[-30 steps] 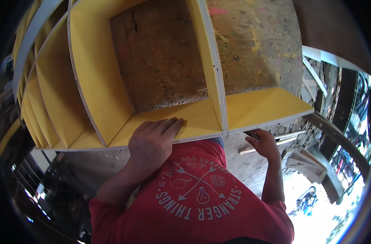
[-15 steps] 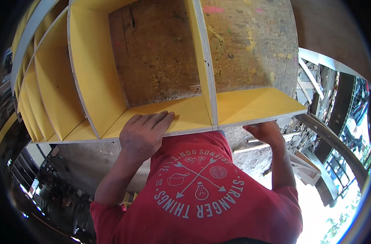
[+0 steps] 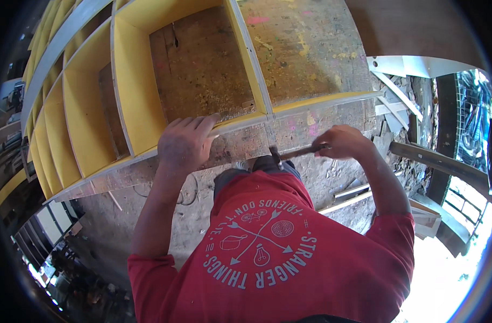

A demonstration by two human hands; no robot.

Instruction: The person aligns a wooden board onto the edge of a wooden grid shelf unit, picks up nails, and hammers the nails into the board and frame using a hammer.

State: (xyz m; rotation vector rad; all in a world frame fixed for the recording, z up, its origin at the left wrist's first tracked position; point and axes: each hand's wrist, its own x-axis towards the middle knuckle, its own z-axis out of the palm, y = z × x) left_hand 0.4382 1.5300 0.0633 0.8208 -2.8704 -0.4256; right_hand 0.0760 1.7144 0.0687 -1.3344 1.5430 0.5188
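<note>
Hands of one person in a red printed T-shirt (image 3: 289, 269) work at the near edge of a yellow shelving unit (image 3: 89, 129) that lies on a paint-spattered wooden worktop (image 3: 305, 48). The left hand (image 3: 184, 142) lies palm down on the unit's front edge, its fingers (image 3: 203, 125) spread and curled over the pale plywood rim of the middle compartment, pressing on it rather than closing around anything. The right hand (image 3: 345, 142) is clenched around the handle of a hammer (image 3: 294, 153), a slim dark tool held roughly level just in front of the unit's edge; its head points left toward the spot where the upright yellow divider (image 3: 249, 54) meets the front edge, and whether the head touches the wood cannot be told. The hammer sits between the two hands, close to the right one and a little apart from the left. The unit's open compartments show the worn worktop through their backs, and more yellow compartments run away to the left, bent by the lens. Below the edge, dusty ground (image 3: 149, 215) is strewn with loose wooden battens (image 3: 353, 196) to the right, near a dark beam (image 3: 445, 164).
</note>
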